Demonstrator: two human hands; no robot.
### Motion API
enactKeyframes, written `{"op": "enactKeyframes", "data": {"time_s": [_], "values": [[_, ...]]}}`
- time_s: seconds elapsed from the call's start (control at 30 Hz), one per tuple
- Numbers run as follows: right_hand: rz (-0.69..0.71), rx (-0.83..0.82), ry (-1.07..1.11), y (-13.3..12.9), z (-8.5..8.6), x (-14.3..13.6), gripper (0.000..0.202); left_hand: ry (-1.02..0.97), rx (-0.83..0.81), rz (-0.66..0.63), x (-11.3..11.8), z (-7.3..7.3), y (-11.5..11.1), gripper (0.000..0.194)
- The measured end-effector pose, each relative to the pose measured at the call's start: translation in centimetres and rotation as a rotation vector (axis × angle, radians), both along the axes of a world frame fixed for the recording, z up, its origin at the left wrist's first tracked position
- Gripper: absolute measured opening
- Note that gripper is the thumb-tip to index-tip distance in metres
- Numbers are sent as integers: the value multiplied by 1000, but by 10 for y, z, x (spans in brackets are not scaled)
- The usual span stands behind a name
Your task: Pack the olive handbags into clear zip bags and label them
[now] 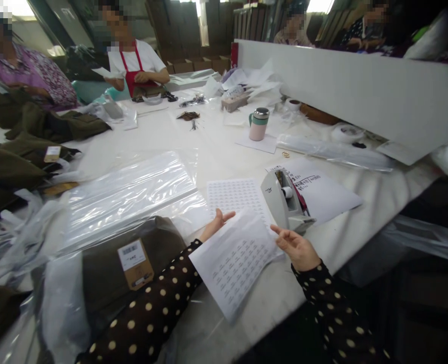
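My left hand reaches in from the left with thumb and finger stretched apart, partly hidden behind a raised sheet of printed labels. That sheet tilts over my left wrist, rows of small print showing. At its right edge is my right hand, fingers bent and closed on the paper, the thumb out of sight. Beneath lies another label sheet, flat on the table. A grey tape dispenser stands just beyond my right hand. Left of my forearm, a dark olive bag in clear plastic carries a brown hang tag.
Clear plastic bags are stacked on the white table. A handwritten sheet lies under the dispenser. A lidded mug stands behind, near a white partition. Co-workers sit across; olive goods pile at left.
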State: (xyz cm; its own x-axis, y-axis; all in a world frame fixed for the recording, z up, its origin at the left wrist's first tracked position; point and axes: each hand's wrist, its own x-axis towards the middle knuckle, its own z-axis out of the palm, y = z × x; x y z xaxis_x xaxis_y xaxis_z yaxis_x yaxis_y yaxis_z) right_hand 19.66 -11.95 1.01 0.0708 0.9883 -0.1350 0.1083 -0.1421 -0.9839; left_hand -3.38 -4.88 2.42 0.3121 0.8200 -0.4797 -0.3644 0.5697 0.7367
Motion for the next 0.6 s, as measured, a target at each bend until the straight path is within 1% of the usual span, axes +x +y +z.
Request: {"op": "enactKeyframes", "data": {"time_s": [0.03, 0.07, 0.1, 0.13, 0.17, 0.2, 0.23, 0.27, 0.33, 0.37, 0.4, 0.47, 0.53, 0.6], "values": [[-56, -5, 22, 1, 4, 0, 43, 27, 26, 57, -6, 10, -2, 44], [-97, -11, 39, 1, 10, -2, 44, 83, 101, 150, -15, 21, -8, 46], [-106, -24, 58, 1, 16, -6, 44, 174, 223, 269, -26, 35, -19, 44], [-90, -42, 84, 0, 23, -14, 44, 295, 385, 390, -38, 49, -35, 39], [-48, -64, 119, -1, 31, -24, 43, 430, 571, 479, -51, 61, -57, 34], [8, -88, 164, -2, 39, -36, 41, 568, 736, 508, -64, 72, -83, 28], [75, -116, 214, -4, 48, -51, 38, 682, 882, 471, -75, 80, -111, 23], [146, -150, 260, -5, 57, -68, 36, 777, 1016, 395, -84, 84, -140, 20], [293, -218, 301, -5, 75, -105, 33, 956, 1232, 248, -101, 83, -189, 24], [374, -247, 289, -4, 84, -126, 33, 1045, 1289, 208, -110, 80, -208, 28], [461, -270, 263, -3, 92, -148, 34, 1138, 1309, 208, -120, 75, -223, 30], [643, -293, 202, 0, 107, -197, 36, 1328, 1236, 298, -147, 68, -241, 31], [823, -287, 146, 3, 119, -251, 40, 1519, 1072, 405, -178, 65, -248, 33], [971, -266, 76, 6, 126, -307, 42, 1668, 900, 447, -204, 62, -246, 39]]}}
